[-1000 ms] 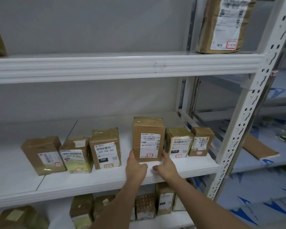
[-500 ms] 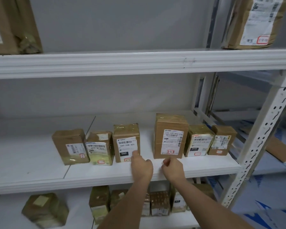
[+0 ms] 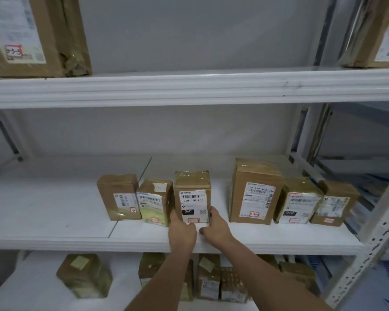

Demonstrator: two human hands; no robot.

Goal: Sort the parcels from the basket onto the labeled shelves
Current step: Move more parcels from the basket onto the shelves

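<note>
Cardboard parcels stand in a row along the front of the middle shelf [image 3: 54, 223], labels outward, presumably so the codes can be read at a glance. Left of the fingers sit a plain brown box [image 3: 118, 196] and, just beside it, a yellow-green labelled parcel [image 3: 154, 202]. Between the hands stands the 060 parcel [image 3: 192, 196], upright, long axis vertical, label facing the person. The left hand [image 3: 181, 232] curls its fingers against the lower left edge and the right hand [image 3: 216, 227] pinches the lower right corner (a squaring-up grip, I judge, to close it into line). Right of the fingers, across a gap, stands the taller 159 parcel [image 3: 255, 191], then a 010 parcel [image 3: 298, 200] and a small box [image 3: 334, 203].
</note>
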